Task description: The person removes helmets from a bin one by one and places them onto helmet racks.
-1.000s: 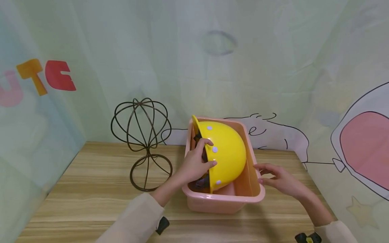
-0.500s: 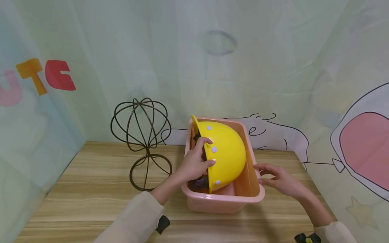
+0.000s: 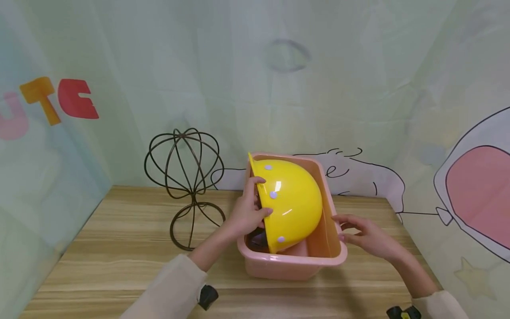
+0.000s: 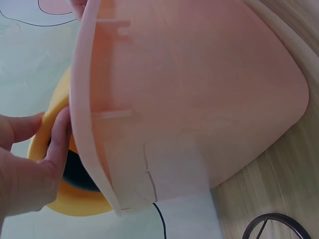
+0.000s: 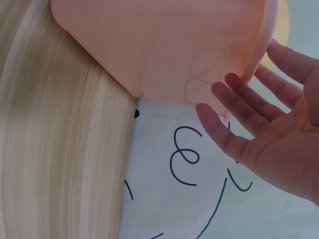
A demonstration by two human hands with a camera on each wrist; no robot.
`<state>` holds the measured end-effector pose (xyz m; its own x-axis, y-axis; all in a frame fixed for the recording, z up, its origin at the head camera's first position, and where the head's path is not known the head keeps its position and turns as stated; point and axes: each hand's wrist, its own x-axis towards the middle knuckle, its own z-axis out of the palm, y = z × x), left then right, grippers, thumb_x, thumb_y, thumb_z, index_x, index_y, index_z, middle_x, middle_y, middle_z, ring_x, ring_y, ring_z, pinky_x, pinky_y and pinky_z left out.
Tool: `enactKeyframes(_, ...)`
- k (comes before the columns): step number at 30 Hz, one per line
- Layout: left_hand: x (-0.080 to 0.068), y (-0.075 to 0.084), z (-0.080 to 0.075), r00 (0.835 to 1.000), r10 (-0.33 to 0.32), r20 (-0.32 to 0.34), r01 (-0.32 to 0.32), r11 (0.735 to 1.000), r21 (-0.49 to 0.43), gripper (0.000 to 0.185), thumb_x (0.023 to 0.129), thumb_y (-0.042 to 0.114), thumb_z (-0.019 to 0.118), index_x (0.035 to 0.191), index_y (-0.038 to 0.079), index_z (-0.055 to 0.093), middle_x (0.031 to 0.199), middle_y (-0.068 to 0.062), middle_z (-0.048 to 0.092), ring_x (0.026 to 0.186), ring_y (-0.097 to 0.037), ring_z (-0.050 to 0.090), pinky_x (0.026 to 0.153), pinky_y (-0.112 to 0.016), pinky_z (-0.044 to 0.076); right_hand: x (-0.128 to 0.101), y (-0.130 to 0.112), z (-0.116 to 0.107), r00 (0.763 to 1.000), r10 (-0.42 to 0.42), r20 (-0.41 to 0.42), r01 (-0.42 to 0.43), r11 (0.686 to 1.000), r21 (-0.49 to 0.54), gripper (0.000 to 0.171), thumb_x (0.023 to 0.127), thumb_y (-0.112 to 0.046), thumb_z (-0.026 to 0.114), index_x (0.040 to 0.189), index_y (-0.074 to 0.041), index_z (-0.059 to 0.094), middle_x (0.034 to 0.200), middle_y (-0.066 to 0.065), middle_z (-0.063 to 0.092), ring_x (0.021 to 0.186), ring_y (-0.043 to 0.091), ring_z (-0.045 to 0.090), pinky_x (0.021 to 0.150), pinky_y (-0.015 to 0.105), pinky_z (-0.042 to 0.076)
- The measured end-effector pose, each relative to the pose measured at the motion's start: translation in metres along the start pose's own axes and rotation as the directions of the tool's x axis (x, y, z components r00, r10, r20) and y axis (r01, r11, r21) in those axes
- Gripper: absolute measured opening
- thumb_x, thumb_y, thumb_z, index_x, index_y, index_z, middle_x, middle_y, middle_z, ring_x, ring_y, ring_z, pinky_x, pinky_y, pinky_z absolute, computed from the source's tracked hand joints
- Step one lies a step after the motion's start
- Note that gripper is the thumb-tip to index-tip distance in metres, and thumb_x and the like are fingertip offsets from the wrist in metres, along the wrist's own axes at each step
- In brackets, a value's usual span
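A yellow hard hat (image 3: 295, 199) with pale round dots lies on its side in a pink plastic bin (image 3: 292, 261), its open side facing left. My left hand (image 3: 248, 210) pinches the brim, thumb on the outer shell and fingers inside, as the left wrist view also shows. Dark lining (image 4: 79, 172) shows within the hat; the rest of its inside is hidden. My right hand (image 3: 364, 232) is at the bin's right rim. In the right wrist view, its loosely extended fingers (image 5: 244, 112) lie along the outside of the bin, with the thumb at the rim.
A dark wire stand (image 3: 193, 195) with a round cage top and ring base stands left of the bin on the wooden table (image 3: 119, 248). A printed cloth backdrop (image 3: 247, 88) rises behind the table and along both sides.
My left hand has shifted slightly left with the hard hat's brim, and the hat has tipped a little that way. The bin, the wire stand and my right hand stay in place.
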<state>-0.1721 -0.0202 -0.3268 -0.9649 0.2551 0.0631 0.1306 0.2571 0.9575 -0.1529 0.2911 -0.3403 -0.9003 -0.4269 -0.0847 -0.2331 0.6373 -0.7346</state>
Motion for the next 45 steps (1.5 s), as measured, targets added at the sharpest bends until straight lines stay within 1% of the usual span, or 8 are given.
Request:
enactKeyframes(3,-0.001,-0.002,-0.001,0.998,-0.022,-0.057,0.019,0.998,-0.058,0.072,0.084,-0.006,0.063,0.136,0.017,0.018,0.098,-0.021,0.060,0.071,-0.023,0.062,0.053,-0.031,0.056,0.000,0.000,-0.001,1.000,-0.008,0.003,0.008,1.000,-0.001,0.047,0.090,-0.020,0.063,0.131,-0.003,0.050,0.127,0.017,0.052,0.108,0.033,0.050,0.084,0.047,0.051)
enactKeyframes(6,-0.002,-0.003,-0.002,0.995,-0.042,-0.092,0.035,0.997,-0.075,0.074,0.084,-0.005,0.064,0.137,0.012,0.017,0.097,-0.021,0.060,0.069,-0.022,0.062,0.053,-0.032,0.056,0.000,-0.001,-0.001,1.000,-0.009,-0.001,0.009,1.000,0.005,0.046,0.090,-0.019,0.063,0.131,-0.003,0.050,0.126,0.017,0.053,0.108,0.033,0.051,0.083,0.046,0.051)
enactKeyframes(11,-0.004,0.000,-0.004,0.991,-0.104,-0.085,0.102,0.994,-0.030,0.062,0.086,0.002,0.065,0.135,0.005,0.027,0.099,-0.019,0.060,0.070,-0.020,0.062,0.056,-0.029,0.056,0.001,-0.001,-0.001,1.000,-0.019,0.002,0.019,1.000,0.016,0.046,0.090,-0.018,0.063,0.131,-0.002,0.049,0.126,0.017,0.053,0.108,0.034,0.050,0.082,0.045,0.052)
enactKeyframes(16,-0.005,0.002,-0.006,0.988,-0.138,-0.073,0.140,0.990,0.015,0.055,0.087,0.005,0.065,0.131,0.005,0.033,0.090,-0.015,0.059,0.069,-0.019,0.062,0.056,-0.028,0.056,0.002,0.001,-0.001,1.000,-0.012,0.001,0.012,1.000,0.011,0.046,0.089,-0.019,0.064,0.130,-0.003,0.050,0.125,0.017,0.053,0.108,0.035,0.051,0.081,0.042,0.053)
enactKeyframes(26,-0.005,0.001,-0.008,0.993,-0.115,-0.039,0.116,0.993,0.013,0.053,0.088,0.002,0.063,0.131,0.004,0.032,0.091,-0.015,0.059,0.070,-0.020,0.063,0.057,-0.029,0.057,0.003,0.001,-0.001,1.000,-0.010,0.004,0.010,1.000,0.002,0.047,0.089,-0.021,0.064,0.130,-0.003,0.050,0.124,0.017,0.054,0.108,0.036,0.051,0.079,0.039,0.054)
enactKeyframes(35,-0.008,-0.003,-0.009,0.994,-0.093,-0.062,0.092,0.996,-0.006,0.047,0.088,-0.002,0.060,0.128,0.001,0.035,0.100,-0.017,0.060,0.072,-0.020,0.062,0.058,-0.028,0.056,0.002,0.001,0.000,1.000,0.008,-0.001,-0.008,1.000,0.002,0.047,0.088,-0.022,0.065,0.130,-0.004,0.051,0.125,0.017,0.054,0.108,0.035,0.051,0.080,0.041,0.054)
enactKeyframes(40,-0.011,-0.004,-0.011,0.992,-0.109,-0.067,0.107,0.994,-0.032,0.047,0.089,-0.002,0.058,0.130,0.002,0.035,0.105,-0.017,0.059,0.074,-0.021,0.061,0.059,-0.028,0.056,0.001,0.001,0.000,1.000,0.025,-0.011,-0.025,1.000,-0.002,0.047,0.088,-0.022,0.066,0.129,-0.005,0.052,0.125,0.016,0.054,0.108,0.035,0.051,0.082,0.045,0.052)
enactKeyframes(45,-0.011,-0.004,-0.012,0.989,-0.133,-0.063,0.131,0.991,-0.038,0.047,0.090,-0.002,0.056,0.132,0.002,0.034,0.102,-0.016,0.059,0.070,-0.020,0.060,0.059,-0.028,0.056,0.001,0.000,0.000,1.000,0.005,-0.004,-0.005,1.000,0.001,0.046,0.089,-0.021,0.065,0.129,-0.003,0.051,0.125,0.018,0.054,0.108,0.036,0.051,0.080,0.043,0.053)
